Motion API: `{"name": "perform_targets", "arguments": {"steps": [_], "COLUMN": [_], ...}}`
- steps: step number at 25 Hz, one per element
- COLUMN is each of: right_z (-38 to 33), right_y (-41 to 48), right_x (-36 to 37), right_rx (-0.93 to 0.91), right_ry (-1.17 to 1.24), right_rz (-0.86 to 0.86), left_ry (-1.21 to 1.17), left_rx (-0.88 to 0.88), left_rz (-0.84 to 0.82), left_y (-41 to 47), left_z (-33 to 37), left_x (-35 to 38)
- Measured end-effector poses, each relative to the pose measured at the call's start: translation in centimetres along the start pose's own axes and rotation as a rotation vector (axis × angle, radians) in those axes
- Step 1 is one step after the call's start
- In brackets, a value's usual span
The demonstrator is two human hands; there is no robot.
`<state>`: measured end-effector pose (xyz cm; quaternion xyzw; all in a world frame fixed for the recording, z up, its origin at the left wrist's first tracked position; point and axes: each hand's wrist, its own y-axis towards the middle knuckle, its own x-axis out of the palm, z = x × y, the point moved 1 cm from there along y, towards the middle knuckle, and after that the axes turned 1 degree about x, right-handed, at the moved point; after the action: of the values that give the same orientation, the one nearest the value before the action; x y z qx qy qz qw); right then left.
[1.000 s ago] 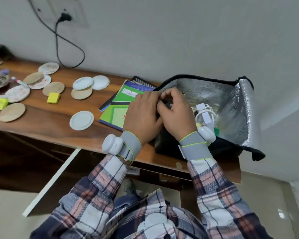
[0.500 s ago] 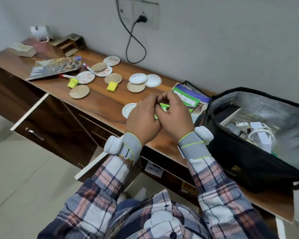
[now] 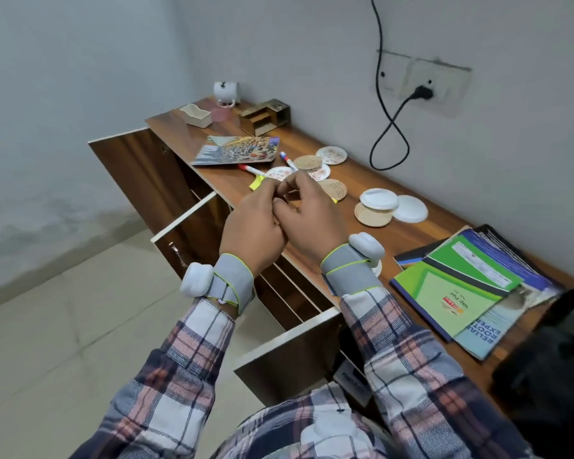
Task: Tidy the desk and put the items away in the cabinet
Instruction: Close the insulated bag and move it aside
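We are holding our left hand point(image 3: 253, 228) and right hand point(image 3: 310, 223) together, fingers point(image 3: 304, 186) curled; whether they are gripping anything, we cannot tell. Coasters point(image 3: 378, 199) are lying far of them, books point(image 3: 454, 289) right, on the desk point(image 3: 444, 223) against the wall point(image 3: 312, 61).

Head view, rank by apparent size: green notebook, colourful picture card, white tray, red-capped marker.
1. green notebook, though nearest the camera, which inflates it
2. colourful picture card
3. white tray, farthest away
4. red-capped marker, thin
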<state>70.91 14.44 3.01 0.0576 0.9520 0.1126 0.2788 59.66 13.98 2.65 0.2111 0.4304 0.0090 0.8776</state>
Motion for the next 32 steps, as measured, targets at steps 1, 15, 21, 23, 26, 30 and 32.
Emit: {"name": "perform_targets", "arguments": {"steps": [1,15,21,23,26,30,32], "right_z": [-0.1,0.8,-0.7,-0.9,-1.1,-1.2,-1.0], "right_y": [-0.1,-4.0,-3.7,-3.7,-3.8,-3.8,-4.0], "right_x": [0.4,0.9,0.5,0.4,0.0,0.0,0.0], "right_rx": [-0.009,-0.062,-0.114,-0.124,-0.137,-0.143,-0.138], "right_ry": [0.004,0.027,0.051,0.06,0.074,0.067,0.061], "right_rz": [-0.018,-0.116,-0.103,-0.093,-0.062,-0.042,-0.047], "left_ry": [0.004,0.095,0.145,0.149,0.164,0.165,0.161], "left_rx": [-0.016,-0.139,-0.096,-0.079,-0.069,-0.046,-0.046], "left_rz": [0.013,-0.007,0.016,0.025,0.03,0.028,0.02], "left_y": [-0.3,-5.0,-4.6,-4.5,-4.6,-4.6,-4.7], "left_z": [-0.4,0.8,1.4,1.6,2.2,2.5,2.3], "left_x": [-0.2,-0.3,-1.8,-2.1,-2.4,-2.9,-2.7]}}
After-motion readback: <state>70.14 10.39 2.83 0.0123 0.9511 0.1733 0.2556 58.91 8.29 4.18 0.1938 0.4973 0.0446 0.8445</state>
